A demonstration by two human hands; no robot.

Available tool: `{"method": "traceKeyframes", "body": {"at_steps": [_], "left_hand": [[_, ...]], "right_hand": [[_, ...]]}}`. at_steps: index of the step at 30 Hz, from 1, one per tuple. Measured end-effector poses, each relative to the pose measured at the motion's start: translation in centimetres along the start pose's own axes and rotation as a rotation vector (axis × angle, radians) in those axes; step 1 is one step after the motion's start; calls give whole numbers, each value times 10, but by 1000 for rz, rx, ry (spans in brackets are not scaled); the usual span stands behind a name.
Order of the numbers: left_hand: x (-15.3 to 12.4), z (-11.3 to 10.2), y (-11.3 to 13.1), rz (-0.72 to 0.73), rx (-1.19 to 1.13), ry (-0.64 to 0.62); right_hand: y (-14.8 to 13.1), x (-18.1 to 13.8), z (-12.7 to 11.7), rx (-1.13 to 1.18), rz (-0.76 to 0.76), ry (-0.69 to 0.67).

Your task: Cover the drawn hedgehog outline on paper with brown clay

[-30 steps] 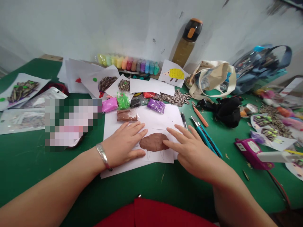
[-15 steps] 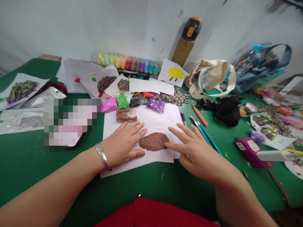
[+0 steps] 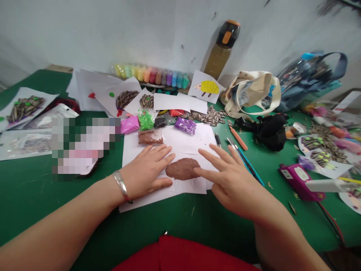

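A flat oval of brown clay (image 3: 182,169) covers part of a pencil drawing on white paper (image 3: 183,190); thin drawn legs show below it. My left hand (image 3: 150,169) lies flat on the paper at the clay's left side, fingers spread. With a fingertip, my right hand (image 3: 229,177) touches the clay's right edge; its other fingers are stretched out and apart. Just beyond my left hand lies a packet of brown clay (image 3: 150,136). Packets of purple clay (image 3: 185,125), green clay (image 3: 146,119) and pink clay (image 3: 130,124) are farther back.
Right of the papers lie a blue cutter (image 3: 248,165) and an orange-handled tool (image 3: 238,137). Sunflower seeds (image 3: 210,116) are piled at the back. A purple glue gun (image 3: 301,182) sits at the right, and a blurred-out object (image 3: 87,148) at the left. A bottle (image 3: 222,49) leans against the wall.
My right hand has shifted slightly left, its fingertip pressing along the clay's right edge. The clay looks smoother, with fewer creases. My left hand stays in place.
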State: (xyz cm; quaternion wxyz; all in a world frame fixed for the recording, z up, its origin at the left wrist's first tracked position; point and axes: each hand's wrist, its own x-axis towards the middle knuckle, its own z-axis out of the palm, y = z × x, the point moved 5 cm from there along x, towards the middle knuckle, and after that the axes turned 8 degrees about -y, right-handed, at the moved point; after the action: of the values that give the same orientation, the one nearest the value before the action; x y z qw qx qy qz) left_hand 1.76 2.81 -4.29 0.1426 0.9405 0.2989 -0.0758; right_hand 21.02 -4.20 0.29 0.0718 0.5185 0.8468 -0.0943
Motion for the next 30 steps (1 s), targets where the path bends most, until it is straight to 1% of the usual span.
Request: {"method": "traceKeyframes", "body": {"at_steps": [2, 7, 12, 17, 21, 23, 26, 30], "left_hand": [[0, 0, 0, 0, 1, 2], [0, 0, 0, 1, 0, 26], [-1, 0, 0, -1, 12, 15], [0, -1, 1, 2, 1, 38], [0, -1, 0, -9, 9, 32], [0, -1, 0, -10, 12, 31], [-1, -2, 0, -19, 21, 38], [-1, -4, -1, -67, 55, 30]], "right_hand": [[-1, 1, 1, -10, 6, 9], [-8, 8, 8, -14, -35, -41], [-4, 9, 5, -54, 24, 18], [-2, 12, 12, -59, 5, -15], [8, 14, 12, -79, 81, 64], [11, 15, 13, -78, 98, 63], [10, 17, 15, -69, 74, 22], [8, 20, 14, -85, 101, 73]]}}
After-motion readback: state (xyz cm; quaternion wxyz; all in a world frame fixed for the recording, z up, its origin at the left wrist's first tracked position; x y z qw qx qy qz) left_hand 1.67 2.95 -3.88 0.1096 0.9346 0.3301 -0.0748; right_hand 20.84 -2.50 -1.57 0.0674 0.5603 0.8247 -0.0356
